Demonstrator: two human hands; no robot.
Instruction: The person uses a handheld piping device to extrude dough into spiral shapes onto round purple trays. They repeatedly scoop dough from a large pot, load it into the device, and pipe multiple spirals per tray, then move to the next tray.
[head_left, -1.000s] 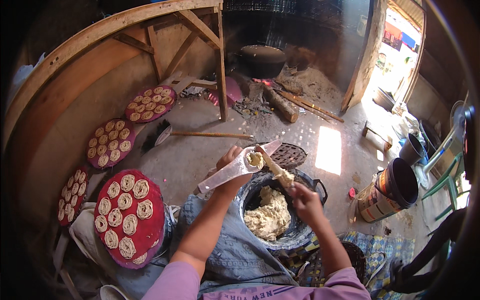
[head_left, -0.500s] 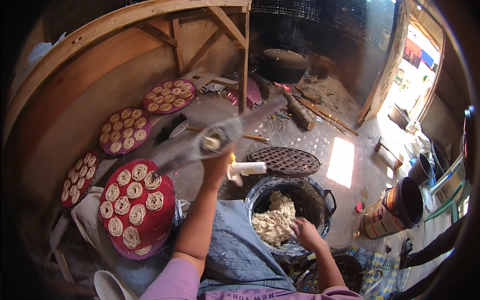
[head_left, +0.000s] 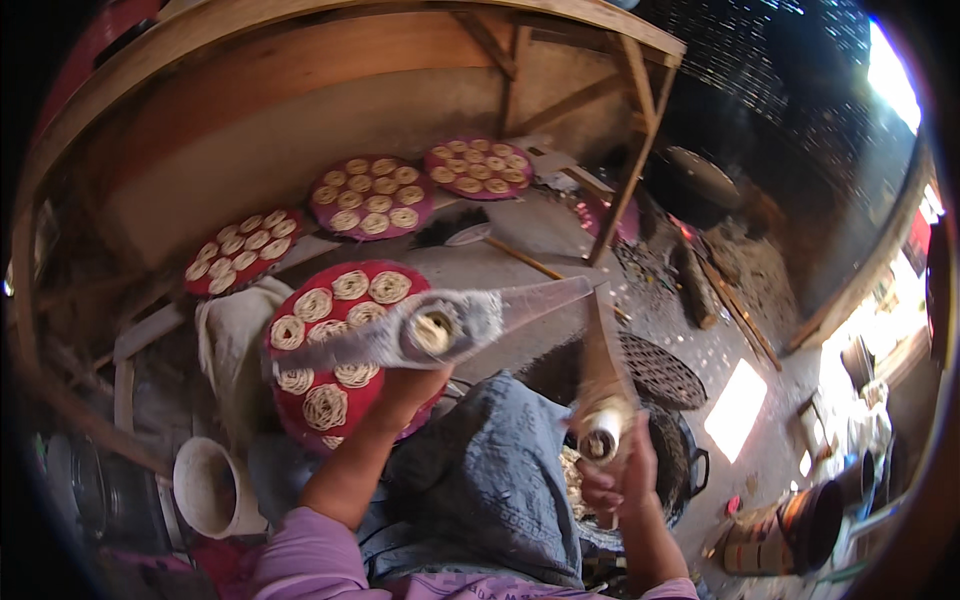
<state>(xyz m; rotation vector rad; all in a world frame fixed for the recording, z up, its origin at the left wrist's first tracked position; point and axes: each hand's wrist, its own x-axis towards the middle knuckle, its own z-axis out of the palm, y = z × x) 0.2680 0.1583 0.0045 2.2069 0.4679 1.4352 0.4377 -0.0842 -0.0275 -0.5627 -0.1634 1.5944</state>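
My left hand (head_left: 418, 388) is closed beneath one half of a hand-held dough press (head_left: 470, 318), a long bar whose round middle opening has pale dough in it. In my right hand (head_left: 632, 468) is the other half, a plunger piece (head_left: 600, 440) with a white cylinder on a long bar. The two bars' far ends come close together; I cannot tell whether they touch. A red round mat (head_left: 408, 282) bearing coiled noodle nests lies under and behind the left half. Dough (head_left: 572, 480) shows partly in a dark tub (head_left: 685, 450), behind my right hand.
Several noodle-covered mats (head_left: 370, 232) rest along the wall, under a wooden table frame (head_left: 650, 130). A woven lid (head_left: 662, 368) lies beyond the tub. A pot (head_left: 695, 185) sits by firewood (head_left: 697, 285). Buckets (head_left: 785, 530) stand right, a pale bucket (head_left: 208, 488) at left.
My right hand has left the dough in the tub and now grips the plunger piece. The left hand's press half is steadier and more level. The view has turned to the left.
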